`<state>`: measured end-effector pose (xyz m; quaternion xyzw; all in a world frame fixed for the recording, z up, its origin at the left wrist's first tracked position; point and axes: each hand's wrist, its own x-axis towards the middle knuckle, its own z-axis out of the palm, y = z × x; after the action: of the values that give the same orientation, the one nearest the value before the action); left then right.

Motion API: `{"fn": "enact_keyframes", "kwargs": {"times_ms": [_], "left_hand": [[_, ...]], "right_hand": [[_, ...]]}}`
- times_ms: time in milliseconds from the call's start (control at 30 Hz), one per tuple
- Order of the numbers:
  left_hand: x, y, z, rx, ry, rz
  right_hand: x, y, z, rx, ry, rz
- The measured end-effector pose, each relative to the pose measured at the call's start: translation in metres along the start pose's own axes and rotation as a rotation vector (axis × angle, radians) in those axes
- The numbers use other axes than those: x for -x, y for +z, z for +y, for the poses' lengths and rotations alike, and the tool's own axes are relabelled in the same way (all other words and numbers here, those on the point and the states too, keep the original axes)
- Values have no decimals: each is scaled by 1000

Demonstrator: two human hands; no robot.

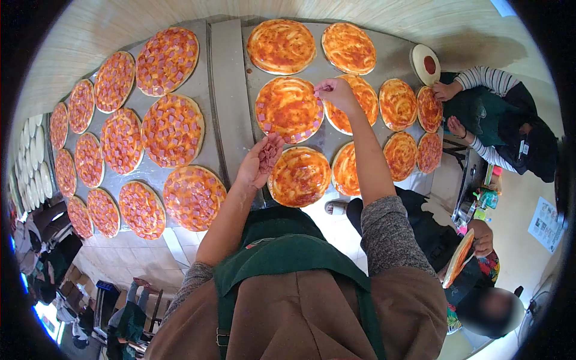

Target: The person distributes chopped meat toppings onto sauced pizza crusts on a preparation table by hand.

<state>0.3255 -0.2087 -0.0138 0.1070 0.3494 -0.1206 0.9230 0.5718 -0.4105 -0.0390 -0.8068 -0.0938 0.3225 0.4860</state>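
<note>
My left hand (260,161) is cupped, palm up, around a heap of diced ham (270,153) near the lower left edge of a sauced pizza base (287,108). Above that base's right edge, my right hand (335,94) pinches some ham pieces (324,88). Ham cubes lie along the lower and right rim of this base, while its middle shows only sauce and cheese. Just below it is another base (299,176) with sauce and no ham.
Several ham-topped pizzas (173,130) cover the metal table (233,90) at left. More sauced bases (349,48) lie at right. One person (493,117) works at the table's right end; another holds a pizza (459,258) at lower right.
</note>
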Motion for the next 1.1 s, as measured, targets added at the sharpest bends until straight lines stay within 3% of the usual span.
{"fn": "enact_keyframes", "kwargs": {"times_ms": [67, 167, 267, 467, 667, 867, 1100], "left_hand": [[1, 1, -1, -23, 7, 14], [1, 1, -3, -1, 2, 30], [2, 1, -3, -26, 6, 50], [5, 1, -3, -18, 4, 16], [4, 0, -6, -31, 0, 40], [5, -10, -6, -16, 10, 46], [6, -14, -5, -12, 17, 40]], "right_hand": [[-2, 4, -1, 243, -34, 74], [1, 8, -15, 329, -15, 133], [-3, 1, -3, -32, 38, 81], [-9, -5, -5, -15, -54, 40], [-23, -1, -19, 120, 64, -17], [-33, 3, -18, 145, 42, 83], [-26, -1, -15, 125, 77, 10]]}}
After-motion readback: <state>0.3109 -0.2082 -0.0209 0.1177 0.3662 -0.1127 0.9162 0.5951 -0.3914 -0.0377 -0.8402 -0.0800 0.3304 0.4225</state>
